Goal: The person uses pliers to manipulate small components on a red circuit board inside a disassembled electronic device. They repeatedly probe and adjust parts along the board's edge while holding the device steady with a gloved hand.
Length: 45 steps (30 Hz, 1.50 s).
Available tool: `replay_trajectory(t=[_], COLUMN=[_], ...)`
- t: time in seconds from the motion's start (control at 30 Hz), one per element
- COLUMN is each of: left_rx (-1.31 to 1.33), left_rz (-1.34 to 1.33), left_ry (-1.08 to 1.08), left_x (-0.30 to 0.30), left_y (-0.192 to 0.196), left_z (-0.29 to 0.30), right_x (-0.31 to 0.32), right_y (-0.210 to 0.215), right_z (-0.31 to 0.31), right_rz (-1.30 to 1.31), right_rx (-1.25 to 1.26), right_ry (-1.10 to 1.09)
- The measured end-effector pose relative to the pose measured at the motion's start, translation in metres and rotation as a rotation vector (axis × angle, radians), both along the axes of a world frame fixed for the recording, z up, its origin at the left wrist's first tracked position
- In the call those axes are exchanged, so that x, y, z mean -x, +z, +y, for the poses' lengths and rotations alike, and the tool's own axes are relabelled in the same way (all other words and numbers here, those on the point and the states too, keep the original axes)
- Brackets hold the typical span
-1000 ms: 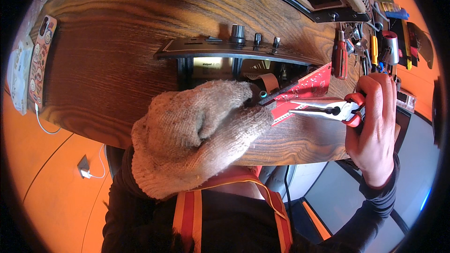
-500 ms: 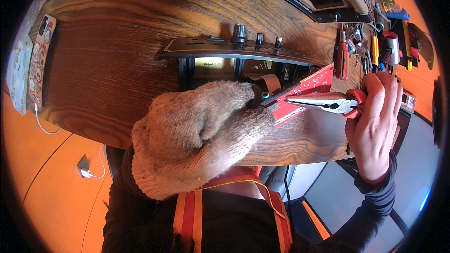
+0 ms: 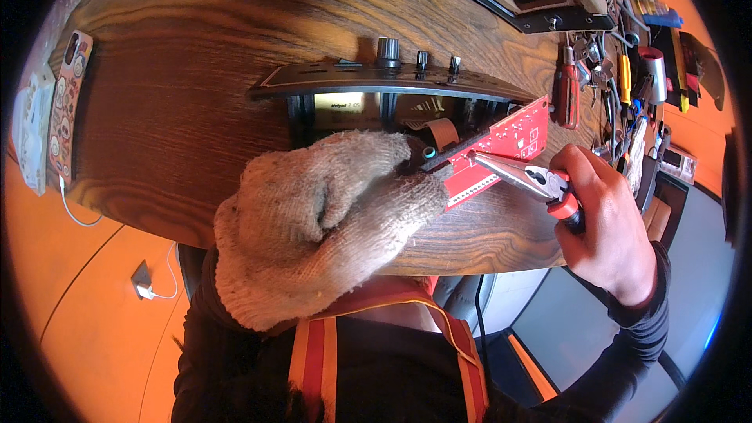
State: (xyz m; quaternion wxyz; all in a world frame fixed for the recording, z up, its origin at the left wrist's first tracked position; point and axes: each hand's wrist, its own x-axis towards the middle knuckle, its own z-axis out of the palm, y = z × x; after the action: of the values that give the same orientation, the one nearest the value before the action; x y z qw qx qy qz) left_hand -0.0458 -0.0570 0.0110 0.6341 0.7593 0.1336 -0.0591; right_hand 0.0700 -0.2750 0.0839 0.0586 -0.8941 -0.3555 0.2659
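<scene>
Crowding the far right of the tabletop (image 3: 196,110), well right of the red circuit board (image 3: 501,149), we see a heap of hand tools: a red-handled screwdriver (image 3: 565,98) just beyond the board's right end, a yellow-handled tool (image 3: 624,78) and a grey cylinder (image 3: 652,74) farther right. Behind the board lies a dark panel (image 3: 376,80) with three knobs standing up from it, and under the panel a brown ribbon loop (image 3: 442,131) curls just left of the board. Far to the left of the board, at the tabletop's edge, a phone in a patterned case (image 3: 66,110) lies flat, with a white cable (image 3: 157,282) trailing below it.

Our gloved left hand (image 3: 313,219) covers the board's lower left end; its grip is closed around that end, the thumb and fingers pressed together over it. Our bare right hand (image 3: 607,219) wraps firmly around the red handles of the pliers (image 3: 521,176), whose metal nose lies over the board's lower edge; we cannot tell whether the tips touch it.

The board is long and narrow, bright red with white markings, tilted so its right end rises toward the panel. A small teal-ringed part sits at its left end beside the glove.
</scene>
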Motion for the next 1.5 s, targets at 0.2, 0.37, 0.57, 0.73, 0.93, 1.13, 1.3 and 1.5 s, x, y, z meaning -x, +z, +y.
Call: replay_trajectory(t=[0.2, 0.37, 0.57, 0.73, 0.93, 1.13, 1.3, 1.5], left_rx=[-0.012, 0.105, 0.124, 0.066, 0.061, 0.05, 0.194, -0.166], left_rz=[0.022, 0.131, 0.19, 0.225, 0.126, -0.01, 0.225, -0.289], left_ry=[-0.011, 0.073, 0.092, 0.097, 0.093, 0.007, 0.105, -0.057], left_x=[-0.004, -0.006, -0.008, -0.007, -0.002, -0.003, -0.001, 0.001], left_y=[0.004, 0.008, 0.008, 0.011, 0.005, 0.005, 0.009, 0.0], left_z=[-0.001, -0.004, -0.005, -0.005, -0.007, -0.001, 0.0, 0.002], right_x=[-0.001, 0.0, 0.001, 0.005, 0.012, 0.015, 0.009, -0.013], right_y=[-0.004, -0.006, -0.011, -0.015, -0.008, 0.001, 0.006, 0.003], right_z=[-0.004, -0.007, -0.006, -0.004, 0.003, 0.006, 0.004, 0.0], right_rz=[-0.363, -0.527, -0.684, -0.809, -0.864, -0.995, -0.917, -0.536], right_rx=[-0.072, -0.043, 0.001, 0.037, 0.18, 0.366, 0.323, 0.095], right_ry=[0.131, 0.187, 0.198, 0.168, 0.16, 0.298, 0.42, 0.443])
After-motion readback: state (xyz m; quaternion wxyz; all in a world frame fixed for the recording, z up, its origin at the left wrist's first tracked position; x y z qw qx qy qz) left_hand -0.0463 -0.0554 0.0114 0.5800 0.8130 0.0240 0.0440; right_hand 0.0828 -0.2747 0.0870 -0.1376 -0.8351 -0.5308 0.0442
